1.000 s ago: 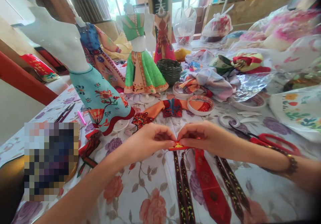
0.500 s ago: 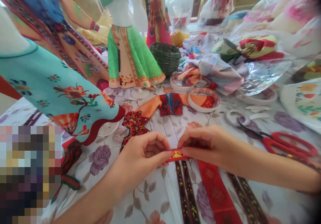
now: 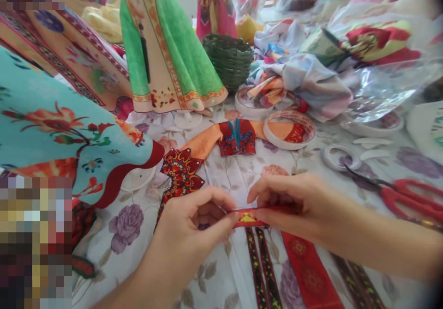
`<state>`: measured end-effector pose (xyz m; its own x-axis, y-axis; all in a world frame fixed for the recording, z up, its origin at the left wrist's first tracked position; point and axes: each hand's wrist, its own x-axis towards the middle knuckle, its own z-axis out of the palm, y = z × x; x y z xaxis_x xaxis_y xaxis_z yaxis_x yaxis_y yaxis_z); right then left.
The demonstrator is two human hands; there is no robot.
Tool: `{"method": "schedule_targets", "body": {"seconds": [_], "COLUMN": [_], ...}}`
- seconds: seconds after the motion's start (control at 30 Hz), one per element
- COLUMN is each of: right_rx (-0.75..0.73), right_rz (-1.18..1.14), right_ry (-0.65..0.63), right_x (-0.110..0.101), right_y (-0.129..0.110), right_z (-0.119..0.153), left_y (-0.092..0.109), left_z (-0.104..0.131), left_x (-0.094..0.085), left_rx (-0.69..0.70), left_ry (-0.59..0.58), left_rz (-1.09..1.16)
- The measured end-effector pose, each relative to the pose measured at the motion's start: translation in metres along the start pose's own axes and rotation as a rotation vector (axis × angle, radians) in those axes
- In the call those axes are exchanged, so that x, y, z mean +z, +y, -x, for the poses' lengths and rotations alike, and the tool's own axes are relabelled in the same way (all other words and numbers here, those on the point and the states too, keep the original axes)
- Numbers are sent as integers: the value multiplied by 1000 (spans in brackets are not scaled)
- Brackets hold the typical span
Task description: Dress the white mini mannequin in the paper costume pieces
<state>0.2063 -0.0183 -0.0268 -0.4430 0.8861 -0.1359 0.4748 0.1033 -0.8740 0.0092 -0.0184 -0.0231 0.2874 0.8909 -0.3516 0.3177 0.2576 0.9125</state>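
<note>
Between my two hands is a narrow red fabric strip [image 3: 246,218] with a yellow pattern, held level above the table. My left hand [image 3: 195,223] pinches its left end between thumb and fingers. My right hand [image 3: 297,202] grips it farther right, thumb in front, and hides part of it. Below hang or lie dark ribbons [image 3: 256,267] with yellow-green marks and a wider red patterned band [image 3: 309,269]. Beyond my hands lies a tiny red top [image 3: 237,138] with orange sleeves, beside a dark red, petal-edged piece [image 3: 182,172].
Red-handled scissors [image 3: 408,196] and a small tape roll [image 3: 341,156] lie at right. A larger tape roll [image 3: 290,131] rests on an orange sleeve. Figures in a green skirt [image 3: 194,69] and a turquoise garment [image 3: 69,129] stand left, near a woven basket [image 3: 228,62]. Crumpled fabric [image 3: 311,82] lies behind.
The view has moved closer and tilted down a little. Both hands keep their pinch on the red strip, and more of the strip shows around my right fingers.
</note>
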Motion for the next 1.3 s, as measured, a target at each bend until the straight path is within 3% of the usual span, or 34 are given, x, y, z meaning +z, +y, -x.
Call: {"method": "schedule_targets", "body": {"seconds": [0.6,1.3], "right_rx": [-14,-53], "right_rz": [-85,53], "right_ry": [3,17], "right_x": [-1,3], "right_y": [-1,0], "right_z": [-4,2], "left_y": [-1,0], "left_z": [-1,5], "left_x": [1,1], "left_rx": [-47,80], "left_ry": [20,5], "left_rz": [54,-123]}}
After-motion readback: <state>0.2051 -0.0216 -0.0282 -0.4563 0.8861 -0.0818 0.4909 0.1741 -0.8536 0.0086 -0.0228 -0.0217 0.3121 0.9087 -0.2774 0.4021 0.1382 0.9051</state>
